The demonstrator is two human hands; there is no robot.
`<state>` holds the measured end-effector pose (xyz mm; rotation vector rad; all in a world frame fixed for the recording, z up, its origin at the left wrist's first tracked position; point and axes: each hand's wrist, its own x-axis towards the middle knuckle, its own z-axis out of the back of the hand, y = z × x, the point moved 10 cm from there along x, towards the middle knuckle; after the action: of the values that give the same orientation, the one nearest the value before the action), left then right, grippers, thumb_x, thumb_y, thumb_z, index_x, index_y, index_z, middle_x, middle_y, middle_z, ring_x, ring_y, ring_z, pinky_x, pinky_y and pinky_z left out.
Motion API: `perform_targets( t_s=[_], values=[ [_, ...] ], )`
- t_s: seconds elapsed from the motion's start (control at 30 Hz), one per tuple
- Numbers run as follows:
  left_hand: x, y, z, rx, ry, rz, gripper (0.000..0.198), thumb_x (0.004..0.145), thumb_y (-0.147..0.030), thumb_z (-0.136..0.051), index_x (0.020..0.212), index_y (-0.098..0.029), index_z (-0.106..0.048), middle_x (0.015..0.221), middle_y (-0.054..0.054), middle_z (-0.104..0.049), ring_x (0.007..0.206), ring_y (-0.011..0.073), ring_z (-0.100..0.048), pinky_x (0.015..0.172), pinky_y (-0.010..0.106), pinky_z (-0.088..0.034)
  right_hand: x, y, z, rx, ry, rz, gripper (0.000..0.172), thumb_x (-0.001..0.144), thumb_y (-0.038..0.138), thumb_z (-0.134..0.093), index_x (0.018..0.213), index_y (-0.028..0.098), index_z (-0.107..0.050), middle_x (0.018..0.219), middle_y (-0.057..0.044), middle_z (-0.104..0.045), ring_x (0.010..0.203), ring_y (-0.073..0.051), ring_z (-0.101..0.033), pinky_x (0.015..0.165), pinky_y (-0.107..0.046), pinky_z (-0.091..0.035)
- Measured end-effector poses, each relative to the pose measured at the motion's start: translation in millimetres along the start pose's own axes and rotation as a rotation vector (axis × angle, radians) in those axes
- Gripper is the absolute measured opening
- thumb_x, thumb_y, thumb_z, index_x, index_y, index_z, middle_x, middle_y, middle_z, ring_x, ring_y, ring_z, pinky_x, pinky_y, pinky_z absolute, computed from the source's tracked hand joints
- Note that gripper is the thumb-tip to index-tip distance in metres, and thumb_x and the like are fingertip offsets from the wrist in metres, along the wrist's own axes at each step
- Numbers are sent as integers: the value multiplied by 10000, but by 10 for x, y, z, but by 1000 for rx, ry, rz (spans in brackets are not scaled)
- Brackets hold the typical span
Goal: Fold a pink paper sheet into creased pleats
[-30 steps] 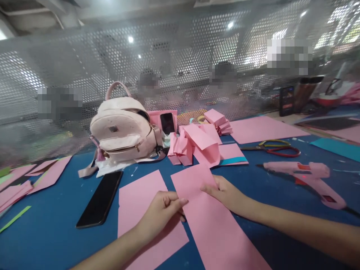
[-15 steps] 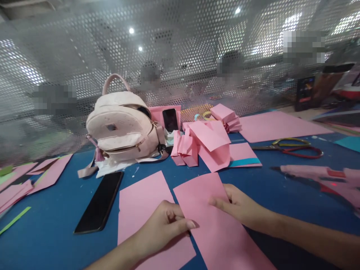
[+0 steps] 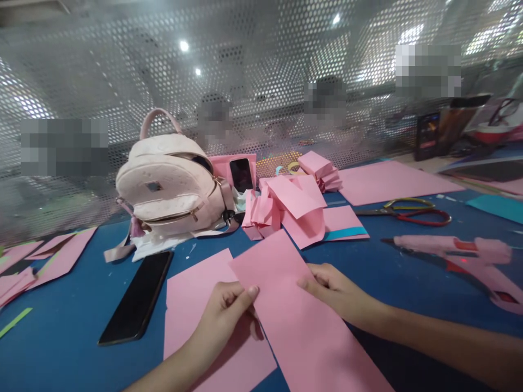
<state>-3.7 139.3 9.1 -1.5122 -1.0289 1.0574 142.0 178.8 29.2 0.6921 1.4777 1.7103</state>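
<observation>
A long sheet of pink paper (image 3: 302, 316) is held up between both hands, tilted, its top corner pointing away from me. My left hand (image 3: 232, 310) pinches its left edge, thumb on top and fingers underneath. At the opposite edge, my right hand (image 3: 335, 288) grips the sheet with the thumb on its face; the other fingers are partly hidden behind it. Beneath my left hand lies another pink sheet (image 3: 192, 305), flat on the blue table (image 3: 134, 370). The lower end of the held sheet runs out of view.
A black phone (image 3: 139, 299) lies left, before a pale pink backpack (image 3: 163, 185). Folded pink paper pieces (image 3: 261, 215) sit centre back. Scissors (image 3: 412, 209) and a pink glue gun (image 3: 457, 247) with a red light lie right. A perforated metal screen (image 3: 261, 65) stands behind the table.
My left hand has slid up along the sheet's left edge, and the sheet's top has risen and turned slightly. The whole view has shifted a little, bringing more of the glue gun into sight.
</observation>
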Motion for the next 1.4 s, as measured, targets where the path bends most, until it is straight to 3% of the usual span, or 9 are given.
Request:
perform_targets(
  t_s=[0.17,0.47,0.67,1.03,1.23,1.4],
  values=[
    [8,-83,125,-43,-121,-66,502,935,-517,-618,609,-136,-641,527,50,-635,492,127,-591,537,223,-430,7,-6,63,-14,-50,-3,572,851,731,-524,656,197,-457,625,33,-406,564,-113,-373,514,-243,-329],
    [14,-43,47,108,-28,-19,528,869,-580,-674,588,-134,-690,581,66,-667,537,129,-571,574,226,-434,14,24,99,17,-56,21,526,843,695,-567,712,187,-563,665,13,-507,606,-143,-464,565,-259,-397],
    [-20,-87,-12,209,42,13,671,817,-734,-621,562,-121,-718,542,95,-666,511,137,-585,562,224,-419,4,-4,82,36,-35,-3,565,833,733,-556,678,191,-514,630,29,-459,562,-117,-422,522,-240,-374],
    [-21,-106,228,140,-211,-61,630,934,-654,-518,543,-170,-612,491,59,-637,473,151,-609,544,248,-465,19,-5,-8,-26,13,-7,604,844,766,-499,644,200,-428,627,34,-383,569,-110,-344,513,-243,-295],
    [2,-145,181,209,-163,-28,646,891,-698,-545,555,-159,-668,505,84,-664,481,159,-633,555,247,-476,14,6,27,-49,-4,-5,567,867,726,-501,702,185,-539,671,7,-493,618,-140,-442,564,-258,-368],
    [-19,-82,114,304,-93,-5,669,867,-714,-564,504,-164,-678,469,63,-629,454,131,-567,527,232,-432,2,20,39,21,-13,-11,559,842,726,-543,718,182,-563,669,7,-512,604,-138,-454,559,-258,-376]
  ],
)
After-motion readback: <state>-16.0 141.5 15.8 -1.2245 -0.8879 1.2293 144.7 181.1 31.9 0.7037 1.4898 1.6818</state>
